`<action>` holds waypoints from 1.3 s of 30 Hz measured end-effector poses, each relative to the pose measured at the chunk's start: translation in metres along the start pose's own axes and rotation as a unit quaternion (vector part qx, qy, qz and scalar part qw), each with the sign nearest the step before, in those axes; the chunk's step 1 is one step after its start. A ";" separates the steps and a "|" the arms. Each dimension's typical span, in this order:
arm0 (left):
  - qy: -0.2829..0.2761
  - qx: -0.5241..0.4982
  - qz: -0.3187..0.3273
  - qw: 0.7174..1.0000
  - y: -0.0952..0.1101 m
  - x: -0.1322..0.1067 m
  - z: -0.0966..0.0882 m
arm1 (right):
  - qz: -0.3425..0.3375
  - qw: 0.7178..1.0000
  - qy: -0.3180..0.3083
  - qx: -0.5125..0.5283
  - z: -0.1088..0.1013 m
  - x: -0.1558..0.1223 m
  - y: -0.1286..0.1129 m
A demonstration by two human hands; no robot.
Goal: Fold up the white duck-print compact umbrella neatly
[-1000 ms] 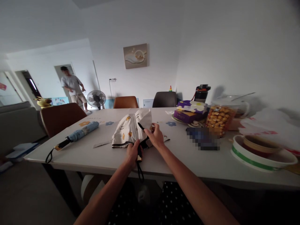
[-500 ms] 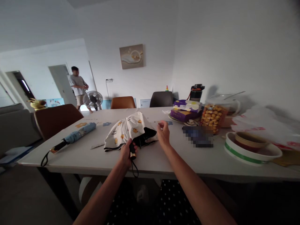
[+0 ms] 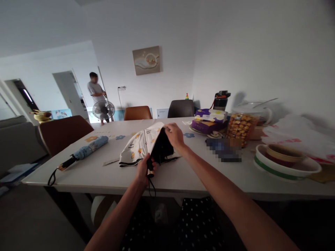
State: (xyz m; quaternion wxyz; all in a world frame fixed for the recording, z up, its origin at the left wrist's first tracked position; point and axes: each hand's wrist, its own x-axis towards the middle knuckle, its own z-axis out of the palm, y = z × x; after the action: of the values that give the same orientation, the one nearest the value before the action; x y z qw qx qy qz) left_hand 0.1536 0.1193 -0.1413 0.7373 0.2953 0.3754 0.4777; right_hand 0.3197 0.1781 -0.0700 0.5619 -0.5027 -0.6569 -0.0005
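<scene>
A white umbrella (image 3: 140, 142) with small yellow figures and a black lining lies half folded on the table, its handle toward me. My left hand (image 3: 143, 169) is wrapped round its black handle, and a wrist loop hangs from the end over the table edge. With bent fingers my right hand (image 3: 175, 134) pinches the edge of the canopy and holds it up, so the black inside shows. Farther left lies a folded blue umbrella (image 3: 90, 147) with a black handle and strap, touched by neither hand.
On the right stand a jar of round snacks (image 3: 239, 129), purple boxes (image 3: 206, 122), a dark bottle (image 3: 221, 101), stacked bowls (image 3: 286, 169) and a plastic bag (image 3: 293, 134). A blurred dark object (image 3: 223, 150) lies nearer. Behind the table are chairs (image 3: 138, 113), a fan (image 3: 104, 109) and a person (image 3: 95, 87).
My right hand has moved left and up and taken hold of the canopy edge, lifting it. My left hand stays on the handle. The person behind has moved right, behind the fan.
</scene>
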 end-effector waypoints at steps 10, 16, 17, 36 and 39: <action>-0.043 -0.067 0.003 0.997 -0.002 0.003 0.000 | 0.074 0.974 -0.087 0.193 0.040 0.025 -0.093; -0.025 -0.061 0.001 0.998 -0.001 0.001 0.004 | 0.154 0.935 -0.180 0.263 0.070 0.016 -0.103; -0.019 -0.058 -0.004 0.998 -0.001 0.000 0.005 | 0.175 0.926 -0.194 0.274 0.072 0.012 -0.102; -0.078 -0.224 -0.057 0.970 0.001 0.001 -0.004 | -0.104 0.957 -0.270 0.024 0.007 -0.051 -0.026; -0.096 -0.220 -0.054 0.969 0.001 0.004 -0.008 | -0.137 0.965 -0.225 0.011 0.012 -0.065 -0.021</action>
State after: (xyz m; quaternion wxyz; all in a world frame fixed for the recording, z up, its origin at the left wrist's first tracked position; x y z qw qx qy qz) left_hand 0.1475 0.1236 -0.1463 0.8417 0.1495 0.2038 0.4772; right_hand 0.2878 0.1320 -0.1105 0.3997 -0.3891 -0.8289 0.0432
